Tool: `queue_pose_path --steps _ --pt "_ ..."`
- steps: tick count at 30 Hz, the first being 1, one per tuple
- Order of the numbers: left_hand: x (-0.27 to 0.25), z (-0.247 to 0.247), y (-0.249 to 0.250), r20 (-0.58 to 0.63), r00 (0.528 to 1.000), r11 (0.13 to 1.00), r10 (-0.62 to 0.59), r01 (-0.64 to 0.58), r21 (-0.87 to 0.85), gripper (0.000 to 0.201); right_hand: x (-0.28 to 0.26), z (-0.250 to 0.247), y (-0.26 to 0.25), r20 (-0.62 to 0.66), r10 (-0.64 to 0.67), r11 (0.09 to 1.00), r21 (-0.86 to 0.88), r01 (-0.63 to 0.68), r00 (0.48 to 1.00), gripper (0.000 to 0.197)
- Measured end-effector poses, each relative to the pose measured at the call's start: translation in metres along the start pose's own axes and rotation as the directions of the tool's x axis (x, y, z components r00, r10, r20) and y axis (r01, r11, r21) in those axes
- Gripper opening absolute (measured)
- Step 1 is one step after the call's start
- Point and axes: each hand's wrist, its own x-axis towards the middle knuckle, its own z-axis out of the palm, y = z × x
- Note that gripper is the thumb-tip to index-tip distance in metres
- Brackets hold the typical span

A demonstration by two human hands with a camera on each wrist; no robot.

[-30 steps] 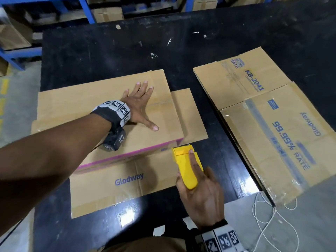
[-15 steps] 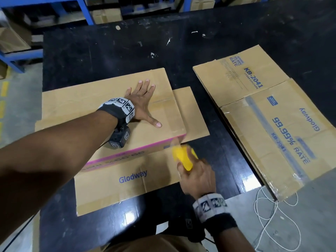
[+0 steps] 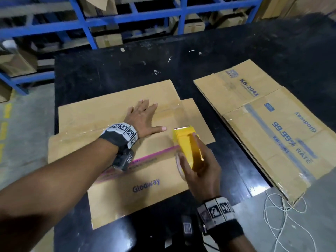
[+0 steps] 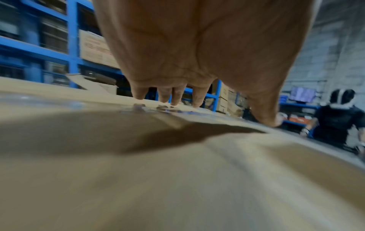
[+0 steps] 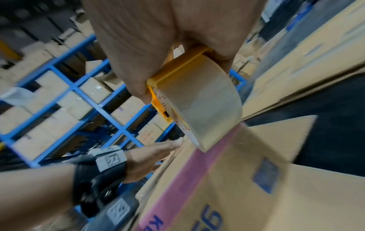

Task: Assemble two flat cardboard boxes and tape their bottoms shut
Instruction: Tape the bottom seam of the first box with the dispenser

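A brown cardboard box (image 3: 109, 113) stands in the middle of the black table (image 3: 112, 70), its flaps spread flat around it and clear tape along its top seam. My left hand (image 3: 143, 119) lies flat on that top, fingers spread; the left wrist view shows the fingertips (image 4: 175, 100) pressing the cardboard (image 4: 177, 171). My right hand (image 3: 198, 170) grips a yellow tape dispenser (image 3: 189, 146) over the box's near right corner, at the pink-striped edge (image 3: 156, 151). The roll of clear tape (image 5: 201, 106) touches that edge (image 5: 197, 164) in the right wrist view. A second box (image 3: 263, 124) lies flat on the right.
Blue racking (image 3: 127, 24) with stacked cartons runs behind the table. A loose white cord (image 3: 283, 215) lies on the floor at the near right. Another person (image 4: 335, 118) stands far off to the right in the left wrist view.
My right hand has carried the dispenser from in front of the box up to its near right corner. The left hand stays flat on top. The head view has tilted up.
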Motion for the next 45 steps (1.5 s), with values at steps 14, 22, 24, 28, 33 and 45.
queue_pose_path --steps 14,22,24,28,33,45 --pt "-0.215 0.042 -0.137 -0.063 0.735 0.679 -0.675 0.586 -0.443 0.081 0.062 0.112 -0.026 0.082 -0.25 0.961 -0.098 0.258 0.965 0.065" --pt "-0.225 0.06 -0.065 -0.106 0.823 0.703 -0.559 0.402 -0.587 0.079 0.008 0.129 -0.067 0.184 -0.315 0.946 -0.012 0.323 0.931 0.066" --pt "-0.227 0.068 -0.052 -0.142 0.827 0.707 -0.545 0.362 -0.607 0.076 -0.008 0.139 -0.08 0.222 -0.338 0.937 -0.011 0.349 0.914 0.065" --pt "-0.233 0.071 -0.072 -0.185 0.778 0.612 -0.6 0.297 -0.733 0.053 -0.025 0.154 -0.078 0.277 -0.356 0.925 -0.033 0.379 0.892 0.066" --pt "-0.214 0.027 -0.129 -0.271 0.719 0.402 -0.64 0.012 -0.916 0.025 -0.036 0.163 -0.069 0.295 -0.366 0.924 0.003 0.382 0.882 0.069" --pt "-0.162 -0.06 -0.183 -0.024 0.992 0.138 -0.124 -0.006 -0.99 0.018 -0.06 0.192 -0.109 0.215 -0.388 0.921 0.063 0.383 0.896 0.063"
